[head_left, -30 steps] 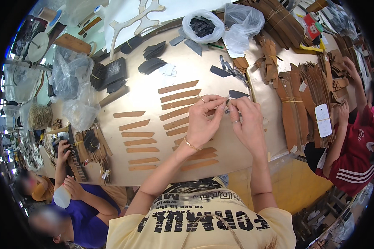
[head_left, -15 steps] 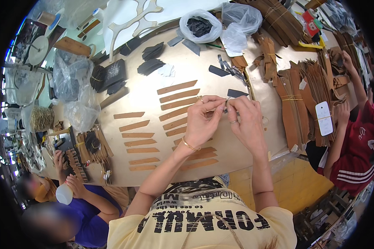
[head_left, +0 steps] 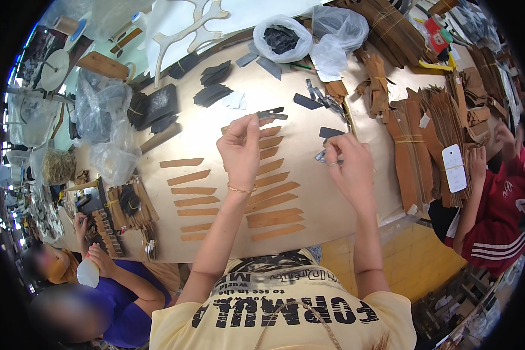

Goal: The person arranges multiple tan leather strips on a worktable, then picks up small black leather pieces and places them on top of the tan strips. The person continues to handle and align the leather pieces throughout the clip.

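The person sits at a big tan counter [head_left: 204,137] with many flat brown strips [head_left: 272,192] laid out in rows. The left hand [head_left: 239,149] is lifted above the rows, and its fingers pinch one end of a thin dark strip [head_left: 272,113] that sticks out to the right. The right hand [head_left: 351,166] is lower, close to the counter, and its fingers are curled tight around a small dark piece [head_left: 322,155]; only the tip of it shows, so I cannot tell just what it is. The two hands are apart, with brown strips on the counter between them. It looks like the step in hand is getting two small dark parts ready, one in each hand. I think the next move calls for bringing the hands close together and lining the parts up with care, because both are thin and easy to drop. Bundles of brown pieces [head_left: 411,149] are stacked on the right, and clear bags [head_left: 108,125] sit on the left. Another person in purple [head_left: 122,303] works at the lower left, and one in red [head_left: 499,201] sits at the right.
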`<move>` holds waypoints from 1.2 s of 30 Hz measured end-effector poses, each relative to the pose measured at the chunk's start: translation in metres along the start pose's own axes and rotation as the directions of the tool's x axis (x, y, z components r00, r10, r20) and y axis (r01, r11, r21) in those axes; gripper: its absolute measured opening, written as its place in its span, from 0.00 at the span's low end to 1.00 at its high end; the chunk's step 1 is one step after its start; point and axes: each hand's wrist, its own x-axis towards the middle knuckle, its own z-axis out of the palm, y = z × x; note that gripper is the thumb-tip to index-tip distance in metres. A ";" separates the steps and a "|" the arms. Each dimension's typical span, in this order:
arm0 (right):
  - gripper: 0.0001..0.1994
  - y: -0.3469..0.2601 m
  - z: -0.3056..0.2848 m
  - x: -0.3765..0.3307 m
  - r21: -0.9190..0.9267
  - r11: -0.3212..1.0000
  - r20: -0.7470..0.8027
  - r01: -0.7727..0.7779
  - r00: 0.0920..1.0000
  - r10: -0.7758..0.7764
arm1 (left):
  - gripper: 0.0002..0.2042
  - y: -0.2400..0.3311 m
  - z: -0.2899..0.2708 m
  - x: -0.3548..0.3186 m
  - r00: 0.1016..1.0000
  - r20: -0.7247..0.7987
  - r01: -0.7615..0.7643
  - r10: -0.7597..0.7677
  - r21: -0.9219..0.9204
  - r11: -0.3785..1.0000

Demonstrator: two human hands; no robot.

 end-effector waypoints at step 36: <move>0.04 -0.016 0.018 -0.002 0.064 0.968 -0.082 0.244 0.968 -0.239 | 0.08 -0.007 0.028 -0.044 0.967 0.244 -0.090 0.070 0.074 0.993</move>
